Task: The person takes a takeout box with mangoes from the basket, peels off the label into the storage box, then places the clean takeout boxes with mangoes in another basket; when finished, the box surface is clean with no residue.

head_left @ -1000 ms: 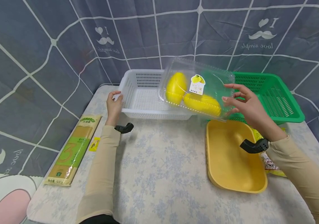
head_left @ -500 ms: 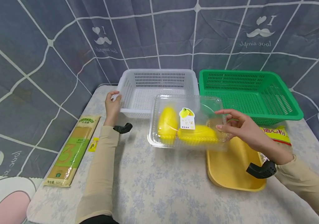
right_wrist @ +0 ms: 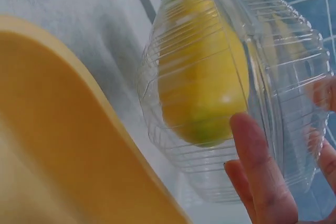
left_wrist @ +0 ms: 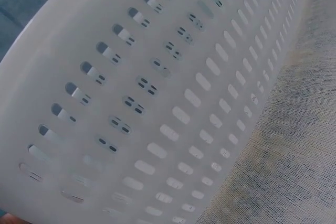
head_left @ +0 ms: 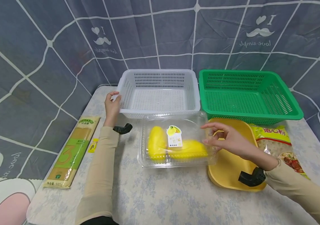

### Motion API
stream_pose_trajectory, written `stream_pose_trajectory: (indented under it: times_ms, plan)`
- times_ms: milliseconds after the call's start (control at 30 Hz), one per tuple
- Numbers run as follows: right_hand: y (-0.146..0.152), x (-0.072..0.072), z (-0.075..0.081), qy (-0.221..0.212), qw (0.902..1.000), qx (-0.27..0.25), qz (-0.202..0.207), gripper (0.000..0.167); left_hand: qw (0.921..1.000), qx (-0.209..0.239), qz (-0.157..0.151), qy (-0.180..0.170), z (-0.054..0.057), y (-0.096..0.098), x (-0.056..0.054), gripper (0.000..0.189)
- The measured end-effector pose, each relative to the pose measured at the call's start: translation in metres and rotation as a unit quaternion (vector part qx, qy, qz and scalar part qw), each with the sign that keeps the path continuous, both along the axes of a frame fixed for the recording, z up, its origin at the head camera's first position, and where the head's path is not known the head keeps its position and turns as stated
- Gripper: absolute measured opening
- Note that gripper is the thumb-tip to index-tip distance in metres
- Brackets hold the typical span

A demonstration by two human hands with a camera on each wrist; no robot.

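Note:
A clear plastic clamshell box with two yellow mangoes inside stands before the white basket, in the head view. At its right end my right hand grips it, and the right wrist view shows fingers against the ribbed side. Whether the box touches the table I cannot tell. My left hand holds the left rim of the white plastic basket. Only the slotted wall of that basket fills the left wrist view, with a sliver of skin at the bottom left corner.
A green basket adjoins the white one. The yellow tray lies below it, partly under my right forearm. A pasta packet is beyond the tray. On the left lie a spaghetti packet and a small yellow packet.
My right hand has brought the clear box of mangoes down and left, from above the baskets to the area in front of the white basket. My left hand has stayed at the white basket's rim.

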State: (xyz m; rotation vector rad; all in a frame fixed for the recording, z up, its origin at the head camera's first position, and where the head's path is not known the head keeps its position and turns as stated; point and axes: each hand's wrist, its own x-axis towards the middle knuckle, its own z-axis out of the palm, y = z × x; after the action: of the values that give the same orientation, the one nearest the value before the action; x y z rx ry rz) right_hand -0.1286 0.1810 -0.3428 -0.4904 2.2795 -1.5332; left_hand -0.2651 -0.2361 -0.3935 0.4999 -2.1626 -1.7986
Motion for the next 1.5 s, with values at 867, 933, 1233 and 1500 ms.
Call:
stream_pose_trajectory:
  times_ms: [867,933,1233,1500]
  plan:
    - [-0.045,-0.006,-0.025,-0.011,0.9985,0.052,0.015,0.048,1.0,-0.004,0.003,0.003,-0.001,0.001,-0.001,0.02]
    - [-0.044,-0.005,-0.023,-0.004,0.9969,0.073,0.029,0.047,1.0,-0.004,0.004,0.003,-0.001,0.001,-0.001,0.02]
    - [-0.039,0.001,-0.018,-0.013,0.99,0.122,0.07,0.05,0.9998,-0.016,0.01,-0.004,0.002,0.004,0.001,0.022]
    - [-0.037,0.004,-0.016,-0.039,0.9893,0.116,0.08,0.061,0.977,-0.202,0.065,0.018,0.006,0.002,0.004,0.033]
